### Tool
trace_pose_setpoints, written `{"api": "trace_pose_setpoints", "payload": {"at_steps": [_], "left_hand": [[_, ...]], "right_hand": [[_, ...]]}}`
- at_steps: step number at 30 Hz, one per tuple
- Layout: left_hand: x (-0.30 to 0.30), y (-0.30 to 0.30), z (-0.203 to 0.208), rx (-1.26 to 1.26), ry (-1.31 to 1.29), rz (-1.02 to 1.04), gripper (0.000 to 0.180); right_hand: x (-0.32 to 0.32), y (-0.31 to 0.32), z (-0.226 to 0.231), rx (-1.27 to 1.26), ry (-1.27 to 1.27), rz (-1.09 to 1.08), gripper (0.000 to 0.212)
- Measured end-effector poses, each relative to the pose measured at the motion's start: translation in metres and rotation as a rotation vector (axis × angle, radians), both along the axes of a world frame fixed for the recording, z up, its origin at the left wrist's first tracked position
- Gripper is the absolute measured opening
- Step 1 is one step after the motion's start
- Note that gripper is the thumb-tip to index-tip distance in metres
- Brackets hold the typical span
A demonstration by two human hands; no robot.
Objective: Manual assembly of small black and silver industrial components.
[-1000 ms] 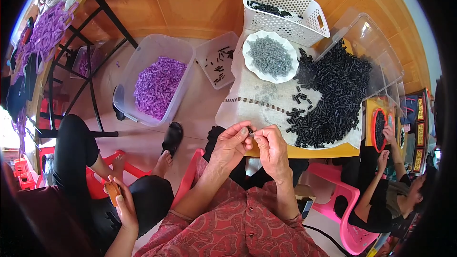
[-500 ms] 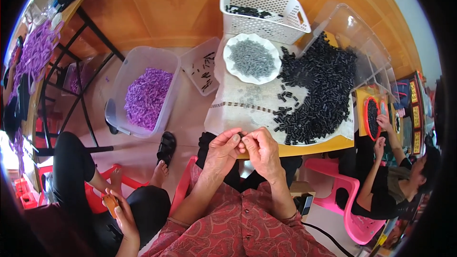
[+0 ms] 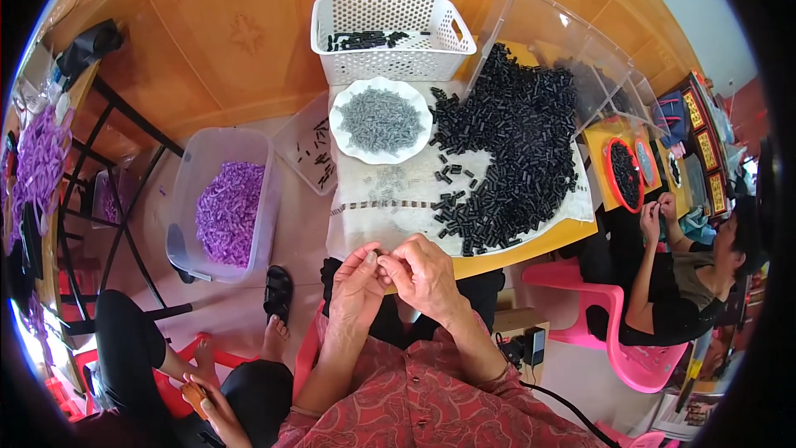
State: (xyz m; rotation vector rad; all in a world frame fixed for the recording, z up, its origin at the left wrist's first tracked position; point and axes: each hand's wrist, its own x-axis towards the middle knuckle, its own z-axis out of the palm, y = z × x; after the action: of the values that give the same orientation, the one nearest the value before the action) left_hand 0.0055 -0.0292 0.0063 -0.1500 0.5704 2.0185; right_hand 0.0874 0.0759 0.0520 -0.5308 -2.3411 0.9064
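Observation:
In front of my chest, at the table's near edge, both hands meet fingertip to fingertip. My left hand (image 3: 356,286) pinches a small black piece (image 3: 379,252), mostly hidden by the fingers. My right hand (image 3: 424,278) closes its thumb and forefinger on the same spot from the other side. Beyond them a white cloth (image 3: 352,236) covers the tabletop. Spread over its right part is a large heap of short black tube-like pieces (image 3: 522,141). A scalloped white plate (image 3: 338,139) holds many small grey translucent pieces (image 3: 381,120).
A white perforated basket (image 3: 398,65) with black pieces stands behind the plate. Behind the heap, a clear bin (image 3: 572,25) leans tilted. Floor left: a clear tub (image 3: 184,236) of purple pieces. People sit on both sides; the right one works near a red tray (image 3: 612,178).
The view has shifted, so the table items appear further left and the hands slightly lower. My hands stay together around the small piece.

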Motion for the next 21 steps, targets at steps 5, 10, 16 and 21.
{"api": "trace_pose_setpoints", "payload": {"at_steps": [5,10,16,21], "left_hand": [[-0.004,0.005,0.001,-0.010,-0.033,0.004,0.021],[-0.005,0.012,0.009,-0.041,-0.019,-0.013,0.022],[0.000,0.012,0.001,-0.036,-0.022,-0.026,0.022],[-0.002,0.014,0.001,-0.050,-0.016,-0.034,0.021]], "right_hand": [[0.006,0.023,0.010,-0.131,0.007,-0.024,0.010],[0.008,0.070,-0.004,0.112,0.017,-0.265,0.008],[0.006,0.130,-0.027,0.305,-0.074,-0.421,0.014],[-0.007,0.148,-0.032,0.365,-0.153,-0.370,0.019]]}}
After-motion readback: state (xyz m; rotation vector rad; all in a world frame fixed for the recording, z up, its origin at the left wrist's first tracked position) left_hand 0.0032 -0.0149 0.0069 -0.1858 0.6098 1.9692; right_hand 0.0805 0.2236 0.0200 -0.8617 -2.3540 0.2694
